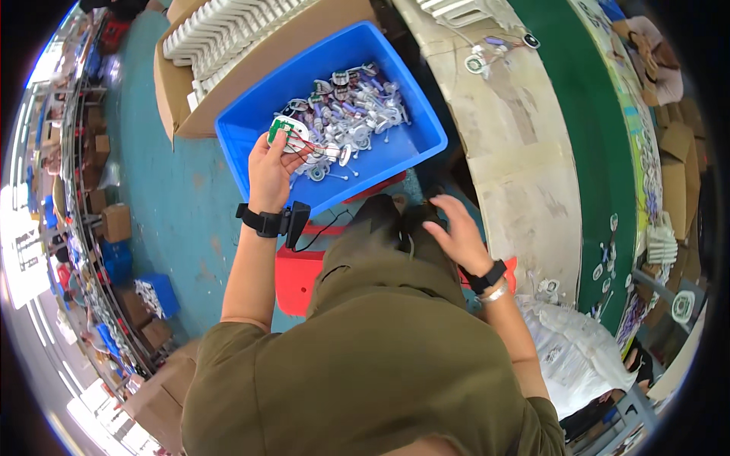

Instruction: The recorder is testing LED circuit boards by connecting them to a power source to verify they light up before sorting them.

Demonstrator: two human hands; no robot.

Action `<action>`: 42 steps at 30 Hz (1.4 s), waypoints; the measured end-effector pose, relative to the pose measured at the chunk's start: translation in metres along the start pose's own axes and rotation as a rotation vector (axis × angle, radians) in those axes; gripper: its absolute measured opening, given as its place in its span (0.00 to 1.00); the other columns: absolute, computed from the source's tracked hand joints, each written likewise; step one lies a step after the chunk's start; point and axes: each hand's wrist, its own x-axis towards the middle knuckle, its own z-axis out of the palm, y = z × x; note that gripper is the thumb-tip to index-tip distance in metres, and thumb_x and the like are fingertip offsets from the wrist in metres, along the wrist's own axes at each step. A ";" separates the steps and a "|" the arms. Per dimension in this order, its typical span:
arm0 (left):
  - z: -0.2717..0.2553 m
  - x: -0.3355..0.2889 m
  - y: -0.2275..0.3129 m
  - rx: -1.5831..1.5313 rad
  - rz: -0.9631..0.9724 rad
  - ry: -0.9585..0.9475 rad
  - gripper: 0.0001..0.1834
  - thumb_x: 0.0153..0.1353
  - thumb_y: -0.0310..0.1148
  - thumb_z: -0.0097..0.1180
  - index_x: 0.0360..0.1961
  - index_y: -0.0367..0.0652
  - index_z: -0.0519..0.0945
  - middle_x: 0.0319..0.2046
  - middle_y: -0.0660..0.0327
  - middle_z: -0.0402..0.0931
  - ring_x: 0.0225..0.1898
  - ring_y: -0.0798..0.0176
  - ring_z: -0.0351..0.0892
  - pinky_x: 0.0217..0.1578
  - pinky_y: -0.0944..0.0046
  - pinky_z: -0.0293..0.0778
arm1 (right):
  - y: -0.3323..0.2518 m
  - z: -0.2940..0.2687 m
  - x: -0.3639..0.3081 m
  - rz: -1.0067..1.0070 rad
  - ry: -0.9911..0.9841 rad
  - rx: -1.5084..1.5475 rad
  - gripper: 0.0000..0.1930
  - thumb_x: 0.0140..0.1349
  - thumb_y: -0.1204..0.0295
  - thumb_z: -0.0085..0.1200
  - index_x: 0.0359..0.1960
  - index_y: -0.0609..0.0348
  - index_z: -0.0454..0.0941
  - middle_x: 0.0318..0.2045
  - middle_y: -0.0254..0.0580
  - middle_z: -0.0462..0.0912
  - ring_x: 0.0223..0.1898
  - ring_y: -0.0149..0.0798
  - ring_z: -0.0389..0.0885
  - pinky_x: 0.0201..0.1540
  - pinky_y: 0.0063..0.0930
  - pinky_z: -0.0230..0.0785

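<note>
My left hand point(269, 173) is closed on a small white plastic assembly with a green circuit board point(279, 129) and thin red and black wires. It holds this piece over the near left side of a blue plastic bin point(395, 144). Inside the bin lies a heap of similar white parts point(353, 110), with wires, purple cylinders and round white pieces. Over my lap, to the right of my legs, hovers my right hand point(462, 242), its fingers apart and nothing visible in them. Straps circle both wrists, and a small black device sits on the left one.
Behind the bin stands a cardboard box point(163, 106) stacked with white plastic frames. A worn, paper-covered table point(525, 144) runs along my right, with a green conveyor belt point(551, 45) beyond it. A clear plastic bag point(570, 357) lies near my right elbow. Beneath me is a red stool point(296, 277).
</note>
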 end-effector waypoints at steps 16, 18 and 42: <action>-0.072 0.202 -0.037 0.649 -0.074 0.303 0.30 0.48 0.47 0.51 0.48 0.37 0.63 0.37 0.53 0.71 0.33 0.61 0.72 0.28 0.66 0.66 | 0.054 -0.032 -0.056 0.174 0.130 -0.010 0.16 0.49 0.69 0.51 0.38 0.64 0.68 0.38 0.50 0.71 0.41 0.48 0.69 0.43 0.30 0.62; -0.044 0.182 -0.069 0.394 -0.088 0.031 0.27 0.50 0.45 0.50 0.47 0.38 0.63 0.37 0.54 0.70 0.34 0.61 0.72 0.29 0.66 0.66 | 0.070 -0.041 -0.068 0.240 0.206 -0.039 0.16 0.49 0.67 0.51 0.39 0.63 0.68 0.37 0.49 0.71 0.40 0.47 0.69 0.43 0.30 0.62; 0.147 0.082 -0.163 0.561 -0.137 -0.165 0.10 0.57 0.34 0.45 0.35 0.39 0.70 0.31 0.60 0.72 0.30 0.70 0.72 0.31 0.74 0.67 | 0.454 -0.368 -0.181 1.258 0.495 -0.932 0.13 0.55 0.66 0.38 0.37 0.63 0.65 0.35 0.57 0.71 0.37 0.56 0.70 0.39 0.41 0.64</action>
